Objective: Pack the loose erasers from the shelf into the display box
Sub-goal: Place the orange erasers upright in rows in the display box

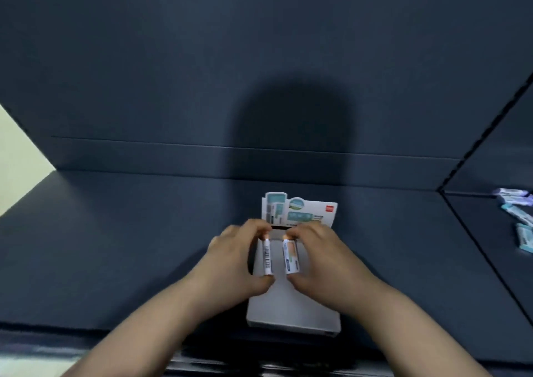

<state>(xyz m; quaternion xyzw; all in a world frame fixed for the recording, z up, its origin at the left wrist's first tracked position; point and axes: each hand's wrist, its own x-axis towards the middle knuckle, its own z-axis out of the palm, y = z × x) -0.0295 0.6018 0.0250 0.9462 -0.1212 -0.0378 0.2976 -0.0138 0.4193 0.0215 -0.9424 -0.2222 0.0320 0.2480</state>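
White slim eraser with a barcode sleeve [267,257], pinched end to end by the left hand [236,258]. Just beside it, the right hand [323,258] grips a white eraser with a blue and orange sleeve [291,257] the same way. Both are over the pale grey cardboard display box [291,307], near its upright printed header card [300,212], on the dark blue shelf [115,247]. Loose blue-wrapped erasers [516,212] lie well apart at far right.

One head-worn camera (wide-angle), looking forward and down, close over the shelf [121,247]
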